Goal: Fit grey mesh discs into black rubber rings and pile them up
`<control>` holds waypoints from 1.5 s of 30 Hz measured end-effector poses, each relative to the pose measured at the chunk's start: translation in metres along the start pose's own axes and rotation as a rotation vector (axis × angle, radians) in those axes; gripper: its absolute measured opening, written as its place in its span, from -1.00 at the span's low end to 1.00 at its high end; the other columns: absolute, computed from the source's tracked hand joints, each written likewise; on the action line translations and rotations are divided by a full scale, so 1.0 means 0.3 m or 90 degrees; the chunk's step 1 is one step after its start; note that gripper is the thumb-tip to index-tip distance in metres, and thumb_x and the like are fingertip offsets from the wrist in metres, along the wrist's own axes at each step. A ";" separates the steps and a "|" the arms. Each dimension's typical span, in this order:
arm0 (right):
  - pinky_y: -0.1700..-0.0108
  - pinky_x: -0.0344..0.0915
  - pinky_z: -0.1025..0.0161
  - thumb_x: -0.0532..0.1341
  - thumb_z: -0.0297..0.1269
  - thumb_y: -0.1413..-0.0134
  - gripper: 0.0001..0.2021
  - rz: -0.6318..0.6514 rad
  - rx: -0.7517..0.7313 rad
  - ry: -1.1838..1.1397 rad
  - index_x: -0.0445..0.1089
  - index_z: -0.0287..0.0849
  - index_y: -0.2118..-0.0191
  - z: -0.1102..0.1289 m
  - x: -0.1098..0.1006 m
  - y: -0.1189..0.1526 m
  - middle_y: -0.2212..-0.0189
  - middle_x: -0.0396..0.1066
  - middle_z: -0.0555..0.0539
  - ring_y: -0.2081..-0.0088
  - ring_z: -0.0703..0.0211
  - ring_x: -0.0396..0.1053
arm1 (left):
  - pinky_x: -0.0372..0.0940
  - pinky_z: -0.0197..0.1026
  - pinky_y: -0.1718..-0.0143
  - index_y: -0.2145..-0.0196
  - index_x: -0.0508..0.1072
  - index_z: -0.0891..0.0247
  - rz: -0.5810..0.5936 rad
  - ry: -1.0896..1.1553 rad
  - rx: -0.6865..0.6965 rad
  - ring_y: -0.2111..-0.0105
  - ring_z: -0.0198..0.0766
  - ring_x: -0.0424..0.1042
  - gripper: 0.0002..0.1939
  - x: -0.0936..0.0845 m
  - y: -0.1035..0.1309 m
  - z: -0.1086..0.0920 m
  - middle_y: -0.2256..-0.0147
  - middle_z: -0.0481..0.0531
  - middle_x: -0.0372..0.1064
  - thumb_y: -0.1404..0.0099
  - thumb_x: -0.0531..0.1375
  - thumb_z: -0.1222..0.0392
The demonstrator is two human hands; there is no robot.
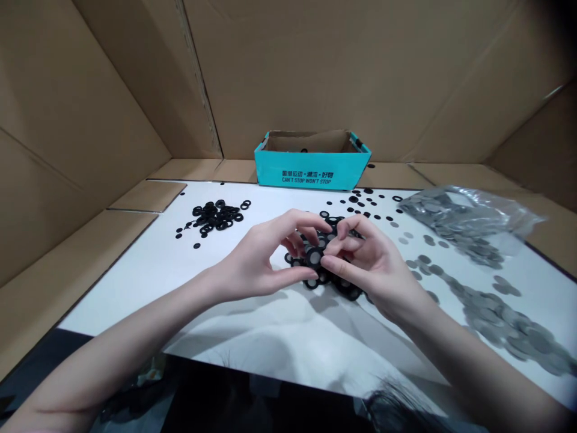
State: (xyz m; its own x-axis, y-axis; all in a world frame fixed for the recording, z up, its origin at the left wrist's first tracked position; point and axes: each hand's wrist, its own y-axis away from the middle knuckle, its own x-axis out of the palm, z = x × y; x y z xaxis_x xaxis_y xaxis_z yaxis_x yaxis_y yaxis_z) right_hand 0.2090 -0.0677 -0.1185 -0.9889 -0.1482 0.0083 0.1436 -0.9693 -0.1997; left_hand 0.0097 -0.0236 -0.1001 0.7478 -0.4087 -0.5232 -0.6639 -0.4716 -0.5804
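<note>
Before me a black ring with a grey disc in its middle (314,258) is tilted to face me, pinched at its right edge between the thumb and a finger of my right hand (367,258). My left hand (259,255) curves around its left side, thumb and fingers apart, with nothing visible between them. Beneath both hands lies a pile of similar black rings with grey centres (349,291), partly covered by my fingers.
Loose black rings (216,215) form a heap at the left. A turquoise box (311,168) stands at the back, with small black discs (367,214) to its front right. Grey discs (505,319) spread on the right below a clear plastic bag (469,210). Cardboard walls enclose the white table.
</note>
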 end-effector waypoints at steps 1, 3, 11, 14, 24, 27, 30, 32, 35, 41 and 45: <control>0.43 0.16 0.35 0.39 -0.26 0.01 -0.65 0.016 0.029 -0.042 0.15 -0.07 0.26 -0.002 -0.002 -0.002 0.55 0.43 0.15 0.52 0.36 0.28 | 0.43 -0.32 0.19 -0.04 0.31 0.20 -0.008 -0.014 0.022 0.19 -0.31 0.48 -0.56 0.001 0.001 -0.001 0.06 0.09 0.40 -0.25 0.33 0.31; 0.43 0.18 0.36 0.44 -0.22 0.04 -0.59 0.043 0.079 -0.106 0.17 -0.07 0.23 -0.006 -0.004 -0.004 0.52 0.45 0.14 0.50 0.35 0.30 | 0.42 -0.32 0.18 -0.04 0.33 0.21 -0.023 -0.041 0.058 0.21 -0.31 0.49 -0.57 0.004 0.001 -0.007 0.11 0.07 0.44 -0.25 0.34 0.31; 0.34 0.22 0.32 0.45 -0.03 0.08 -0.52 0.099 0.168 -0.200 0.23 -0.06 0.16 0.007 -0.007 -0.008 0.48 0.41 0.07 0.41 0.29 0.29 | 0.43 -0.33 0.14 -0.03 0.33 0.26 -0.045 -0.097 0.125 0.18 -0.31 0.52 -0.58 0.004 -0.002 -0.029 0.12 0.09 0.49 -0.26 0.34 0.32; 0.30 0.23 0.30 0.47 -0.10 0.10 -0.50 0.126 0.185 -0.207 0.21 -0.04 0.13 0.010 -0.005 -0.004 0.42 0.43 0.06 0.41 0.30 0.28 | 0.42 -0.30 0.10 -0.03 0.32 0.26 -0.029 -0.110 0.131 0.17 -0.29 0.51 -0.61 0.002 -0.002 -0.030 0.11 0.10 0.50 -0.28 0.31 0.30; 0.41 0.21 0.33 0.45 -0.19 0.10 -0.52 0.118 0.153 -0.166 0.17 -0.04 0.15 0.010 0.006 -0.004 0.45 0.37 0.09 0.46 0.33 0.25 | 0.38 -0.20 0.17 0.02 0.32 0.24 0.012 -0.149 0.140 0.25 -0.24 0.46 -0.69 0.010 -0.007 -0.024 0.20 0.09 0.49 -0.32 0.25 0.34; 0.41 0.23 0.35 0.45 -0.22 0.08 -0.53 0.132 0.136 -0.167 0.15 -0.04 0.17 0.018 0.002 -0.004 0.47 0.37 0.12 0.46 0.34 0.30 | 0.38 -0.21 0.16 0.02 0.32 0.19 0.042 -0.142 0.121 0.24 -0.25 0.44 -0.70 0.001 -0.010 -0.031 0.18 0.05 0.49 -0.32 0.19 0.40; 0.43 0.24 0.38 0.44 -0.25 0.06 -0.53 0.149 0.112 -0.172 0.13 -0.04 0.16 0.020 0.002 -0.002 0.51 0.34 0.16 0.48 0.36 0.32 | 0.39 -0.20 0.12 0.00 0.32 0.15 0.099 -0.133 0.086 0.17 -0.22 0.43 -0.63 -0.017 -0.013 -0.037 0.14 0.03 0.49 -0.30 0.10 0.47; 0.41 0.24 0.39 0.42 -0.29 0.03 -0.55 0.155 0.091 -0.159 0.13 -0.04 0.16 0.017 0.005 -0.002 0.52 0.32 0.19 0.50 0.39 0.29 | 0.38 -0.17 0.07 -0.04 0.32 0.16 0.146 -0.120 0.058 0.10 -0.20 0.44 -0.59 -0.027 -0.015 -0.039 0.11 0.06 0.49 -0.30 0.05 0.48; 0.39 0.25 0.38 0.39 -0.33 0.00 -0.59 0.151 0.065 -0.115 0.12 -0.05 0.17 0.010 0.010 -0.002 0.51 0.32 0.18 0.50 0.40 0.27 | 0.36 -0.11 0.01 -0.12 0.28 0.15 0.184 -0.097 0.031 0.05 -0.17 0.44 -0.56 -0.032 -0.015 -0.038 0.03 0.10 0.47 -0.34 0.03 0.44; 0.33 0.28 0.24 0.35 -0.29 0.02 -0.72 0.036 -0.049 0.219 0.26 -0.08 0.22 0.020 -0.033 -0.017 0.45 0.45 0.05 0.39 0.20 0.42 | 0.36 -0.16 0.01 -0.13 0.30 0.17 0.100 -0.106 0.099 0.07 -0.17 0.48 -0.55 -0.055 -0.016 -0.011 0.01 0.13 0.48 -0.32 0.27 0.24; 0.25 0.28 0.13 0.33 -0.23 -0.01 -0.91 -0.096 -0.153 0.479 0.42 -0.07 0.35 0.026 -0.117 -0.048 0.39 0.53 -0.03 0.33 0.08 0.45 | 0.37 -0.21 0.06 -0.09 0.33 0.25 -0.062 -0.234 -0.056 0.17 -0.24 0.53 -0.64 -0.167 -0.015 0.046 0.15 0.07 0.52 -0.36 0.21 0.22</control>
State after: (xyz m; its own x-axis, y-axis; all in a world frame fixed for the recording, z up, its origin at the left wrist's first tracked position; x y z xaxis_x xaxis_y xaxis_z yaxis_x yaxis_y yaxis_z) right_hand 0.2419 -0.0501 -0.1085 -0.7699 0.2351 -0.5933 0.0797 -0.8870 -0.4549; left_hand -0.0251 0.0099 -0.0800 0.7436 -0.0582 -0.6661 -0.5741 -0.5662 -0.5914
